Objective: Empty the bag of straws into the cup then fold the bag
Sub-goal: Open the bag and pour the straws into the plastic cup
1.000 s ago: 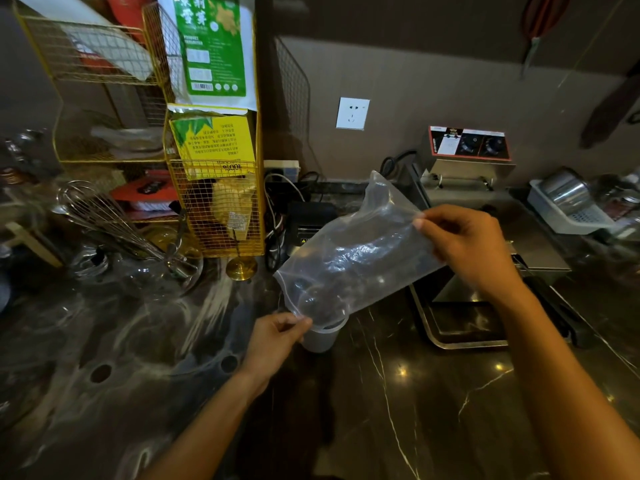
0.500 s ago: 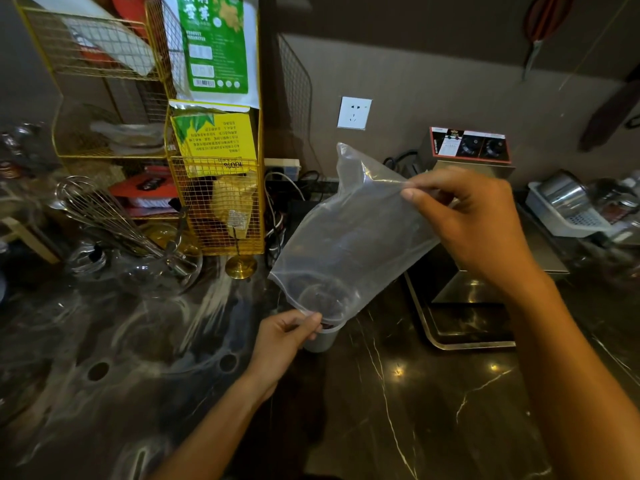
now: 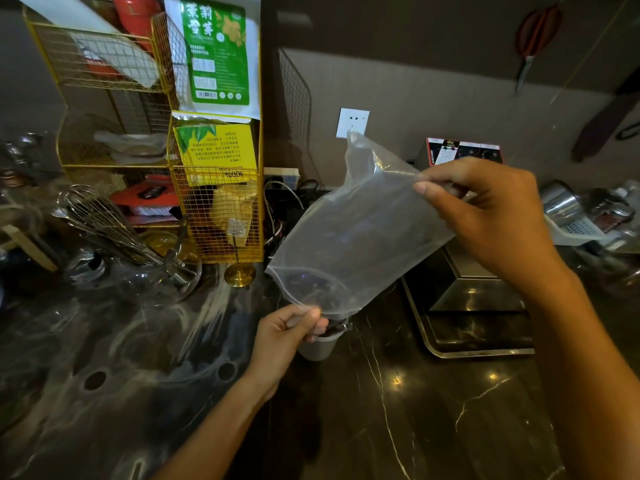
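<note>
A clear plastic bag (image 3: 356,244) hangs tilted in the air, its open mouth pointing down over a small pale cup (image 3: 317,346) on the dark marble counter. My right hand (image 3: 491,216) pinches the bag's raised closed end. My left hand (image 3: 287,332) pinches the lower rim of the bag's mouth, right beside the cup. Dark straws (image 3: 334,329) show at the cup's rim, mostly hidden by the bag and my left hand. The bag looks empty.
A yellow wire rack (image 3: 221,209) with packets stands at the back left, with a whisk (image 3: 104,223) and glassware in front of it. A steel machine with a tray (image 3: 467,306) sits to the right. A brass stand (image 3: 240,273) is behind the cup.
My right hand has lifted the bag's closed end higher, so the bag tilts more steeply over the cup. My left hand has stayed at the bag's mouth.
</note>
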Demonstrator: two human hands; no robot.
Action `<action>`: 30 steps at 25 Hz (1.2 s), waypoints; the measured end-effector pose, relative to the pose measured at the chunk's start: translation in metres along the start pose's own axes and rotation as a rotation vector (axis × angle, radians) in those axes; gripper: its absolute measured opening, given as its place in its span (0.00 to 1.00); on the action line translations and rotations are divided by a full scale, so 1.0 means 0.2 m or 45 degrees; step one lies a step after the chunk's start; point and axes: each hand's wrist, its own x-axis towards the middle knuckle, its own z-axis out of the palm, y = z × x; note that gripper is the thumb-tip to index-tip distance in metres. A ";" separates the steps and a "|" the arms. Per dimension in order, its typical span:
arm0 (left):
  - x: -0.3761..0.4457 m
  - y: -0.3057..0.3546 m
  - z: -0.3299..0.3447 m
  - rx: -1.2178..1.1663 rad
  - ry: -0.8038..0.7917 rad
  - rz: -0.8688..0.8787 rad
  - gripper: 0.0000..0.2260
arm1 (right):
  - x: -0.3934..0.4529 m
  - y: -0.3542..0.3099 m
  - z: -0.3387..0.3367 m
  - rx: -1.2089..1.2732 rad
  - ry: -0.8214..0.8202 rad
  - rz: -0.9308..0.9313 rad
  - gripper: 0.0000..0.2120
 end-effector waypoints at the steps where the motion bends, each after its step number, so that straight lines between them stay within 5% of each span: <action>1: 0.00 0.02 0.00 -0.022 -0.003 0.022 0.07 | 0.00 -0.01 -0.02 0.014 0.021 -0.014 0.08; 6: 0.01 0.06 0.03 -0.038 0.028 0.146 0.06 | 0.04 -0.06 -0.11 0.041 0.059 -0.073 0.08; 11: -0.03 -0.02 0.02 -0.005 0.002 0.095 0.08 | 0.08 0.00 0.02 -0.064 -0.143 -0.044 0.08; 22: -0.09 -0.13 0.02 -0.097 0.011 -0.043 0.09 | 0.12 -0.03 0.15 -0.011 -0.230 -0.189 0.14; 27: -0.09 -0.16 -0.01 -0.136 0.029 -0.089 0.10 | 0.11 0.06 0.18 -0.156 -0.447 0.200 0.21; 30: -0.09 -0.18 -0.02 -0.151 0.032 -0.113 0.09 | 0.12 0.10 0.16 -0.118 -0.491 0.308 0.10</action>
